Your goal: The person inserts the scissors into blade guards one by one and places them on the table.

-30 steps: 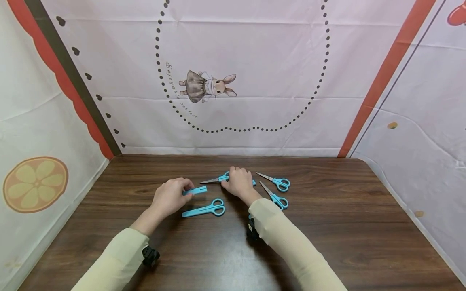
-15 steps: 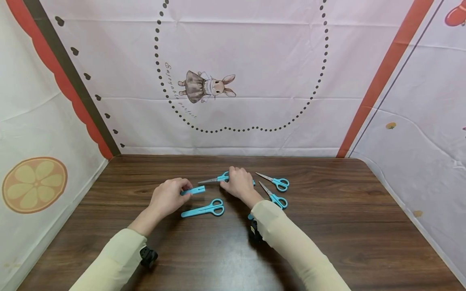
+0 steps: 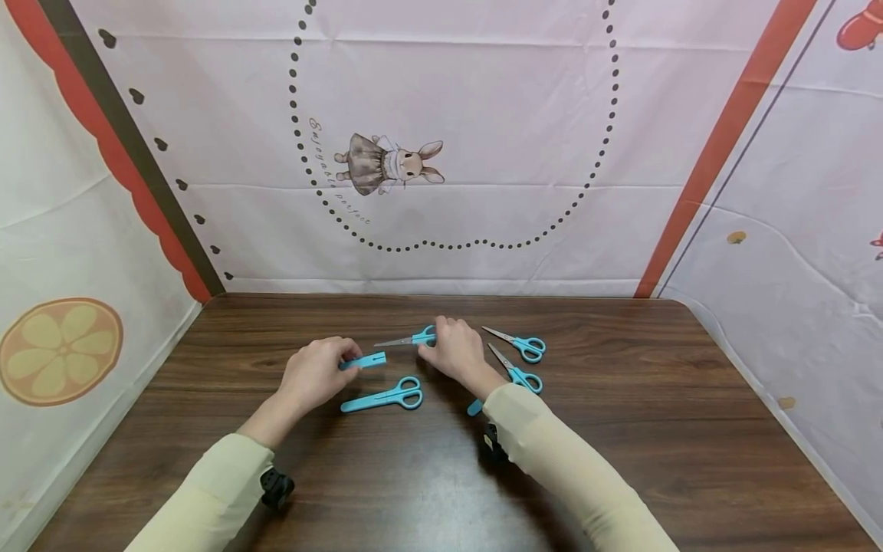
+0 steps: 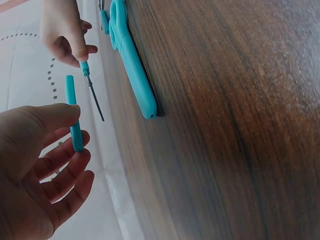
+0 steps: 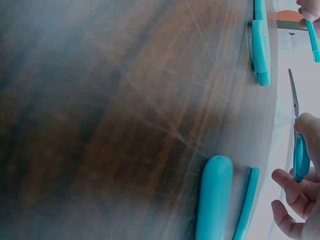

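Observation:
In the head view my left hand [image 3: 319, 373] pinches a light blue blade sheath [image 3: 371, 360] between thumb and fingers, its open end facing right. The left wrist view has the sheath [image 4: 70, 90] raised off the table. My right hand [image 3: 455, 349] grips scissors [image 3: 416, 338] by their blue handle, partly hidden by the fingers. Their bare blades point left, towards the sheath but apart from it. In the right wrist view the held scissors [image 5: 300, 155] are also raised. Sheathed scissors [image 3: 386, 395] lie in front, between the hands.
Two unsheathed scissors [image 3: 527, 347], [image 3: 520, 374] lie right of my right hand. A blue rounded tip [image 3: 474, 408] shows beside the right sleeve, the rest covered. The brown wooden table [image 3: 386, 483] ends at a printed cloth [image 3: 483, 207] behind.
The head view has shifted slightly. My right forearm has moved a little right, uncovering more of the blue tip beside the sleeve. Both hands keep their hold on sheath and scissors.

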A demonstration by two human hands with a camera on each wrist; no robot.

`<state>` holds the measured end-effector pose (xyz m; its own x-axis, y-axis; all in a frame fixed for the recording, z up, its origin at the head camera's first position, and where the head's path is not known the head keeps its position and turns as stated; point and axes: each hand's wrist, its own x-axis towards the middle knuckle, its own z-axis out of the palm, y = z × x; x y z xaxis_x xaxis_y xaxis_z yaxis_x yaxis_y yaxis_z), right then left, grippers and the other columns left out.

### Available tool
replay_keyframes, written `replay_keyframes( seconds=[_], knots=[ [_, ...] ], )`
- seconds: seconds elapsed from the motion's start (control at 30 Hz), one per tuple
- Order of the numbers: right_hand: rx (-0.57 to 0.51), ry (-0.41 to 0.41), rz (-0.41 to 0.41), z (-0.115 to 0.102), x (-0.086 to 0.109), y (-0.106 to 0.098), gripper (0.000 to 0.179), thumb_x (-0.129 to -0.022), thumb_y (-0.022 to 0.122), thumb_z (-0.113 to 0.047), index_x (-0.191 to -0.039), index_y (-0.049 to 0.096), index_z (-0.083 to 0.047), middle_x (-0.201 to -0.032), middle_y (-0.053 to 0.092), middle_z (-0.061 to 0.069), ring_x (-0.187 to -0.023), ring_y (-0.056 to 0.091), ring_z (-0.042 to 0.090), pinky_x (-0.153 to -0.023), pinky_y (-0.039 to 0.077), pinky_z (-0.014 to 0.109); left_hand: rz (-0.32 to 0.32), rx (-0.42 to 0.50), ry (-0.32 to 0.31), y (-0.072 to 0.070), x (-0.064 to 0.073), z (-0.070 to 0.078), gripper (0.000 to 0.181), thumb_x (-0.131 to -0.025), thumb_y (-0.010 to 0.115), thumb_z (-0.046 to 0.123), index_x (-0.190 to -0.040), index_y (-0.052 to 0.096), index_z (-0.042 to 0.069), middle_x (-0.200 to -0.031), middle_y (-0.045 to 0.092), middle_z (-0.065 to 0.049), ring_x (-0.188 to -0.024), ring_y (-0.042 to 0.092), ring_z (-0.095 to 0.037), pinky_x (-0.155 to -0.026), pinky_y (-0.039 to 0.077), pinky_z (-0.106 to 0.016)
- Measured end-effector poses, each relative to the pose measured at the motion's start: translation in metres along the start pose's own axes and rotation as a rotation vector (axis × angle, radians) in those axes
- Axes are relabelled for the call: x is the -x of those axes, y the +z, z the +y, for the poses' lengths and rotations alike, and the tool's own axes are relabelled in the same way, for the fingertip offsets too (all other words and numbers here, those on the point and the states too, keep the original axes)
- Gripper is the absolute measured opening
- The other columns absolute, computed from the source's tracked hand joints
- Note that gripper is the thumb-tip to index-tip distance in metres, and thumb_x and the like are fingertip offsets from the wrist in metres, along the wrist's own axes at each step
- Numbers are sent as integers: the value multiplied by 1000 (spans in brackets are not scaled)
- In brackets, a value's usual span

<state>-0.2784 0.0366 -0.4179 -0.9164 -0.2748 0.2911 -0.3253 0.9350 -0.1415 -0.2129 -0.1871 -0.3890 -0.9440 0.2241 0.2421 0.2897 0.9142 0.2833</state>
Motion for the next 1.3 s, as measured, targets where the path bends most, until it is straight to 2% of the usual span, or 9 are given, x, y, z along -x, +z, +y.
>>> replay_keyframes(
  seconds=[0.5, 0.73, 0.93, 1.13, 1.3],
  knots=[
    [0, -31, 6, 2, 12, -6, 47, -76, 55, -50, -102, 57, -11, -64, 53, -3, -55, 48, 11, -41, 36, 23, -4, 1, 8, 1, 1, 0, 11, -74, 67, 25, -84, 64, 21, -78, 59, 5, -60, 52, -7, -48, 39, -25],
    [15, -45, 46, 7, 17, -10, 45, -75, 57, -50, -96, 58, -10, -57, 47, -4, -49, 43, 10, -37, 32, 22, 5, 7, 21, 2, 0, 1, 11, -74, 68, 24, -84, 64, 21, -78, 59, 5, -61, 52, -7, -48, 39, -25],
    [22, -48, 71, 11, 22, -14, 46, -75, 57, -50, -98, 58, -10, -53, 45, -5, -47, 42, 9, -36, 30, 21, 3, 12, 27, 4, -1, 2, 11, -74, 67, 24, -84, 64, 20, -78, 60, 5, -61, 52, -7, -48, 39, -25],
    [12, -59, 81, 14, 28, -18, 47, -74, 58, -50, -99, 58, -10, -52, 44, -5, -47, 41, 9, -35, 30, 21, 6, 13, 35, 4, -1, 3, 11, -74, 68, 24, -83, 64, 20, -77, 59, 6, -61, 52, -6, -48, 40, -25],
    [8, -59, 84, 19, 34, -19, 47, -74, 58, -49, -101, 59, -11, -58, 50, -4, -49, 43, 9, -37, 31, 21, 5, 17, 39, 4, -1, 4, 11, -74, 68, 24, -84, 64, 21, -78, 59, 6, -62, 53, -6, -48, 39, -25]
  ],
)
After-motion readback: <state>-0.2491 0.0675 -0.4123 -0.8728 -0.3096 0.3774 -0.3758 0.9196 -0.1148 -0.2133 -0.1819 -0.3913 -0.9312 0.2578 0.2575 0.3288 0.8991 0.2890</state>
